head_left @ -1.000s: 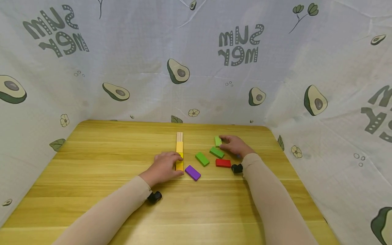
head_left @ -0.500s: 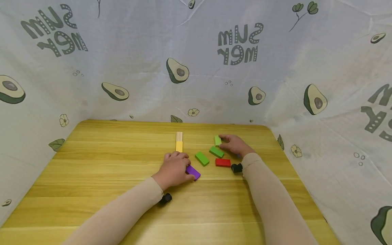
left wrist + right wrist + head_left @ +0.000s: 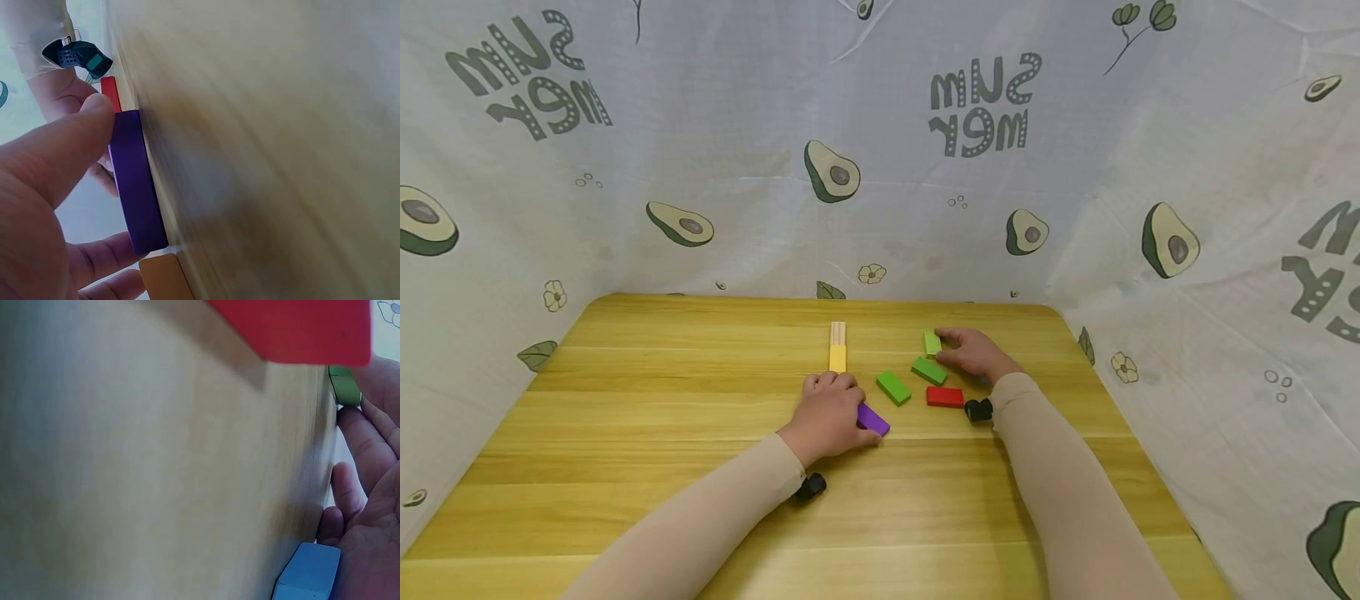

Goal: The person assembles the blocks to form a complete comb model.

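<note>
In the head view, a sleeved left arm slants up from the bottom left, its hand (image 3: 829, 417) palm-down near the centre of the frame. Thumb and fingers pinch a purple block (image 3: 875, 419) by its ends on the wooden tabletop (image 3: 700, 358). The right arm leans in from the bottom right, its hand (image 3: 973, 352) turned leftward, thumb and fingertip pinching a light green block (image 3: 932, 343) right of centre. A red block (image 3: 945, 397) lies below that hand.
</note>
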The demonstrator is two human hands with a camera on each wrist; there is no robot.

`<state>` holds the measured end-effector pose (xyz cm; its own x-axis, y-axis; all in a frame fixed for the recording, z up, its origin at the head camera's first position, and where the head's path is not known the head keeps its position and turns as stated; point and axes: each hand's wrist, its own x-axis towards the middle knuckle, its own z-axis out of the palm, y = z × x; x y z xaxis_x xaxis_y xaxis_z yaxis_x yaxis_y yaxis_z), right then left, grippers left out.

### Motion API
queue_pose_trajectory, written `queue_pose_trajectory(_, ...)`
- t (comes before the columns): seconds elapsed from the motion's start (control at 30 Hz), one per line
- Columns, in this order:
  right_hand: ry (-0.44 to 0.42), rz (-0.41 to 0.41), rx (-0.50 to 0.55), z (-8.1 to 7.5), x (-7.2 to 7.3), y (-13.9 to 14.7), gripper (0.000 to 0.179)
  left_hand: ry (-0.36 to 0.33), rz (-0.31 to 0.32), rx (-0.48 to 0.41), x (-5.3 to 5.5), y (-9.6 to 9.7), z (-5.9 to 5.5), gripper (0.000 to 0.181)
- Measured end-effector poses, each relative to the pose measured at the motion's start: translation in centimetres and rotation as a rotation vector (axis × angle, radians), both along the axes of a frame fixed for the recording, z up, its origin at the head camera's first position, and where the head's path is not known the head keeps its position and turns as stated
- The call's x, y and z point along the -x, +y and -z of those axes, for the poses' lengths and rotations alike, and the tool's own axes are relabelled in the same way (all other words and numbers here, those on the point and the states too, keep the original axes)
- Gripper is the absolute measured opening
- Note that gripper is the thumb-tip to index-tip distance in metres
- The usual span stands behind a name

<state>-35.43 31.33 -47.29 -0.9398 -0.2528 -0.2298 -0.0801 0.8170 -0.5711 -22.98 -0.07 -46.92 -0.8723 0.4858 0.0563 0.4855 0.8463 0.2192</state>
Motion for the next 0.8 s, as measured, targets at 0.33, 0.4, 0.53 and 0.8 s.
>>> queue_pose_trajectory(0.33,-0.01,0.012,0.012,0.12,0.02,0.02,0.066,-0.064,0.027,0.007,0.15,0.4,-0.03,0.062)
queue_pose_trajectory(0.4,-0.01,0.013,0.017,0.13,0.01,0.01,0.066,-0.069,0.036,0.009,0.27,0.54,0.03,0.064)
queue_pose_trajectory(0.53,-0.011,0.018,0.025,0.12,0.0,0.0,0.066,-0.083,0.054,0.013,0.45,0.72,0.12,0.069)
queue_pose_trajectory(0.8,-0.002,0.004,0.016,-0.09,-0.11,-0.02,0.066,-0.079,0.056,-0.004,0.66,0.69,0.32,0.071)
